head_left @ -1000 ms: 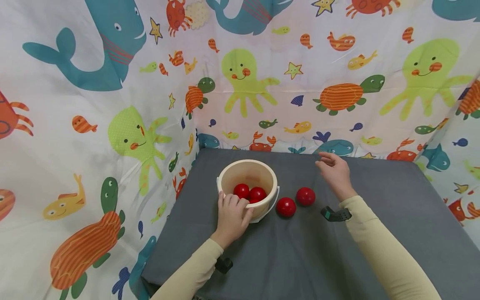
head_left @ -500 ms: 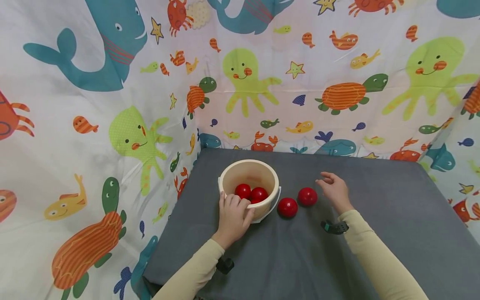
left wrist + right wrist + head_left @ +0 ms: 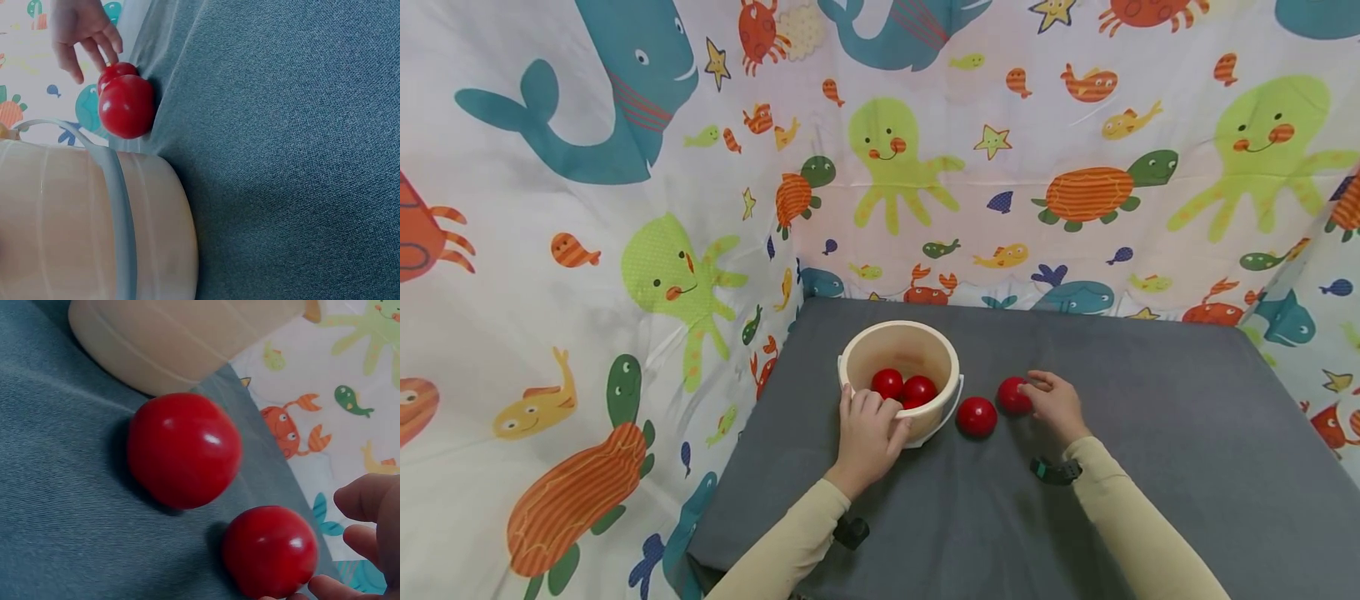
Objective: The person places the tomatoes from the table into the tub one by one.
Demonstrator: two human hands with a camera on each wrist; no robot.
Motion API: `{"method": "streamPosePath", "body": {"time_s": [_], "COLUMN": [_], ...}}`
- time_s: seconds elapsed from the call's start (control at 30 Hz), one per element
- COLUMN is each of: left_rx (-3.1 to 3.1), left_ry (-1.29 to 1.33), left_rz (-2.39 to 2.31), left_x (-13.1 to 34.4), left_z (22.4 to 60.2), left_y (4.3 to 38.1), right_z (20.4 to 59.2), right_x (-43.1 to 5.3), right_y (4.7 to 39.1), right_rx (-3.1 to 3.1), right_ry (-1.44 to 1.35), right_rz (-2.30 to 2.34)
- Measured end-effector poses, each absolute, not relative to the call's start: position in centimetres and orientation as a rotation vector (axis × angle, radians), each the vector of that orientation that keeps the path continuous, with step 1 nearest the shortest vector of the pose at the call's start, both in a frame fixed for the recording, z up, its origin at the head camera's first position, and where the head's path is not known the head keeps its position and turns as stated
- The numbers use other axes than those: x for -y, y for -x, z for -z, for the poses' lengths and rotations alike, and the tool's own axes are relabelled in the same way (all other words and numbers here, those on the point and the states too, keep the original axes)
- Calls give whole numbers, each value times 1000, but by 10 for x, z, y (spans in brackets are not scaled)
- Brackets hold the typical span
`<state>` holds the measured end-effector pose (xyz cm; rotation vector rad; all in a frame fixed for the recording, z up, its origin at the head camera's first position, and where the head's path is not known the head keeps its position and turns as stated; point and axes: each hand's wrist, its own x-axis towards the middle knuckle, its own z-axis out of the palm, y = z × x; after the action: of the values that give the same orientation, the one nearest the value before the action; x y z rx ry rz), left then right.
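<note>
A cream bucket with a white handle stands on the table, several shiny red balls inside it. My left hand grips its near rim, fingers hooked over the edge. Two more red balls sit to the right of the bucket: a nearer one and a farther one. At the farther ball's right side is my right hand, fingers spread and loosely bent. In the right wrist view, fingertips reach the edge of that ball, with the thumb apart from it.
A dark grey cloth covers the table. Behind and to the left hangs a white curtain printed with sea animals, meeting the table's back edge. The bucket's handle hangs down its side. Each wrist wears a small black camera.
My right hand has come down and toward me from the back of the table to the farther red ball. The left hand stays on the bucket rim; the balls have not moved.
</note>
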<state>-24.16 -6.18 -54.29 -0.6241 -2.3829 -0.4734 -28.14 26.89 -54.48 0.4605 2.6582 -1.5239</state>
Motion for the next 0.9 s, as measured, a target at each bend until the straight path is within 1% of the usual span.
{"method": "streamPosePath", "body": {"time_s": [0.37, 0.9], "left_rx": [2348, 2411], "left_ry": [632, 628], "left_rz": [472, 474], "left_x": [63, 63], "left_z": [542, 541], "left_y": [242, 241], "right_z": [563, 575], "right_x": [-265, -257], "right_y": [285, 293], "right_rx": [-2636, -2623], "right_ry": [-544, -655], "right_rz": [1547, 1623]}}
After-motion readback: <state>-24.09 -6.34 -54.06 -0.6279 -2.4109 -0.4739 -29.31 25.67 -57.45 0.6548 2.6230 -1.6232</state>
